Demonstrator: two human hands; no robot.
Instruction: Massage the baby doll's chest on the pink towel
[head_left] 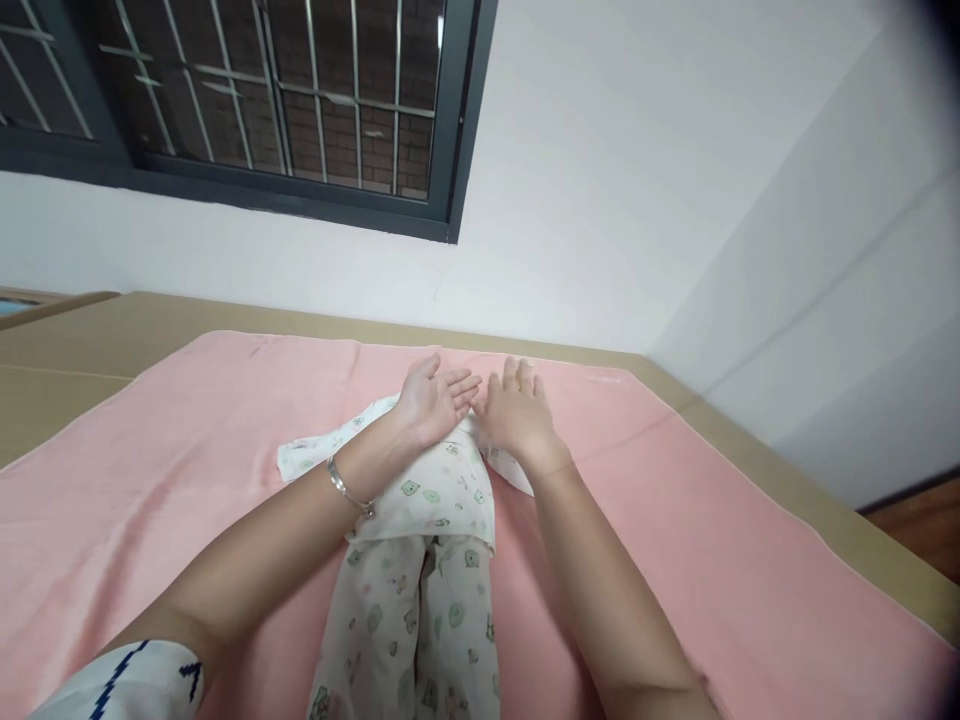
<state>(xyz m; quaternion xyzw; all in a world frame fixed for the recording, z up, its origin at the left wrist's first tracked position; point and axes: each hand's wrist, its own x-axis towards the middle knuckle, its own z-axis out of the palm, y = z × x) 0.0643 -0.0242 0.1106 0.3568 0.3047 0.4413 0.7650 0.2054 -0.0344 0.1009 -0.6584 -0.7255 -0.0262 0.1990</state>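
Observation:
A white pajama top (pixel 431 490) with small green prints lies spread on a pink blanket (pixel 187 430), its left sleeve stretched out to the side. Matching pajama pants (pixel 405 620) lie below its hem, running toward me. Over the upper part of the top is my left hand (pixel 435 400), palm turned up and fingers stretched out, with a silver bracelet on the wrist. My right hand (pixel 517 410) is beside it, back of the hand showing and fingers apart, above the right shoulder and sleeve. Both hands hold nothing. The collar is hidden behind them.
The blanket covers a light wooden surface (pixel 67 340) that borders a white wall (pixel 570 180). A dark-framed window (pixel 454 120) with metal bars is set in the wall at the upper left. Another wall (pixel 840 260) rises on the right.

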